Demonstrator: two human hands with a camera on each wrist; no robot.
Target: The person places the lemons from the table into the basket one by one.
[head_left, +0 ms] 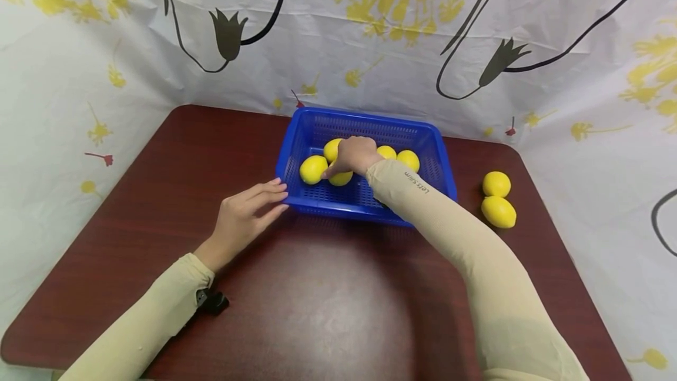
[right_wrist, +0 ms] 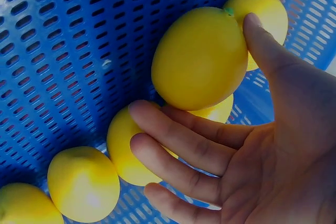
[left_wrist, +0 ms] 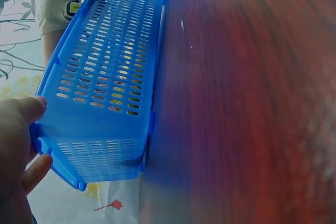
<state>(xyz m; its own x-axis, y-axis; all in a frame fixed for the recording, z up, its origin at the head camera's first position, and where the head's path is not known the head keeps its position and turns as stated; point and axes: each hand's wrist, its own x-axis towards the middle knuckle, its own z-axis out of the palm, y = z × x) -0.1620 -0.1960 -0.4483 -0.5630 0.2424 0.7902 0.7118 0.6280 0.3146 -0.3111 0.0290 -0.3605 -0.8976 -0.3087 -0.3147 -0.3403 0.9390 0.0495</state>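
A blue plastic basket (head_left: 338, 211) with slotted walls stands at the back of the table, several yellow lemons inside. My right hand (head_left: 355, 154) reaches into it. In the right wrist view, thumb and index finger hold a lemon (right_wrist: 199, 59) with a small green tip; the other fingers extend below it, close to another lemon (right_wrist: 131, 145). My left hand (head_left: 248, 210) touches the basket's front left corner with nearly straight fingers. In the left wrist view, the thumb (left_wrist: 31, 108) lies at the rim and another finger shows below, around the corner.
Two more lemons, one behind (head_left: 496, 184) and one in front (head_left: 499, 212), lie together on the table to the right of the basket. The dark red wooden table (head_left: 328, 287) has rounded back corners. A flower-patterned white sheet (head_left: 317, 34) hangs close behind it.
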